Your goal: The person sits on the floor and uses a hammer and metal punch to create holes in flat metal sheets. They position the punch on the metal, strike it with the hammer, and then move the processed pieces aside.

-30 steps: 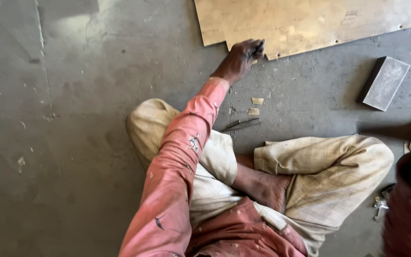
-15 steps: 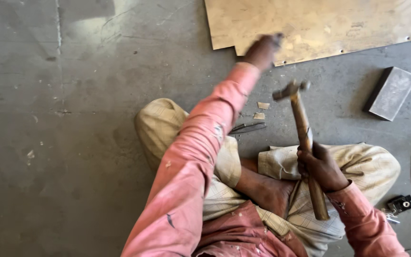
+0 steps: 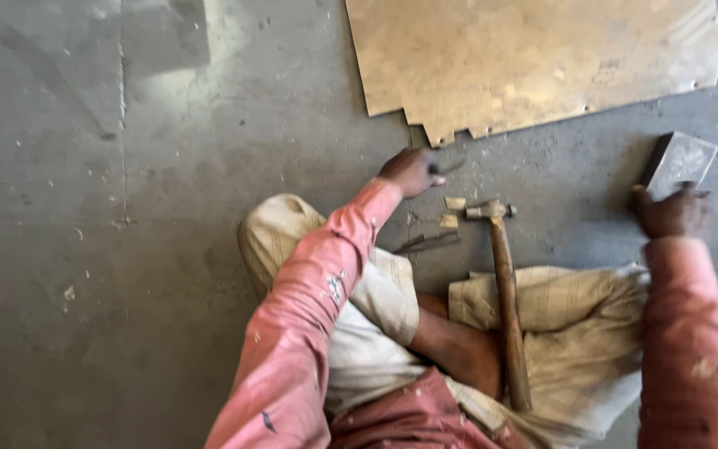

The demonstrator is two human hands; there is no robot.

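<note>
Chisel (image 3: 449,167) clenched in left hand (image 3: 410,171) near metal sheet (image 3: 533,62) notch. Hammer (image 3: 504,291) lay released across lap. Right hand (image 3: 668,212) touched grey block (image 3: 680,160); grip unclear. Cutting unfinished, judging by scraps (image 3: 452,212).

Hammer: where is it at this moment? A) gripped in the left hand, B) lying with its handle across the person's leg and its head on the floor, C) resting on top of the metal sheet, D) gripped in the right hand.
B: the hammer lies free, handle over the trouser leg, head on the floor; neither hand touches it, and the right hand is at the grey block.
</note>
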